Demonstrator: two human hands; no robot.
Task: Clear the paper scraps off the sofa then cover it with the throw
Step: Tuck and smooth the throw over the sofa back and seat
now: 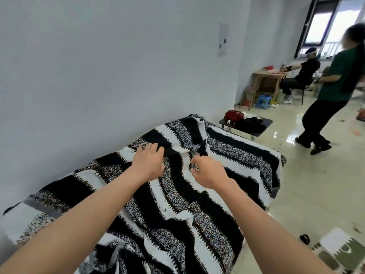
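Note:
A black, white and speckled striped throw (177,194) lies spread over the sofa, which stands against the white wall; only a small grey strip of sofa (42,206) shows at the left. My left hand (149,163) grips a fold of the throw near the backrest. My right hand (207,172) pinches a bunched ridge of the throw just to its right. A crease runs from the hands toward the far end. No paper scraps show on the sofa.
A low dark table (262,125) with a red bag (235,115) stands beyond the sofa. A person in a green top (335,91) walks on the glossy floor at right. Another person sits at a wooden desk (266,76). A patterned stool (335,252) is at bottom right.

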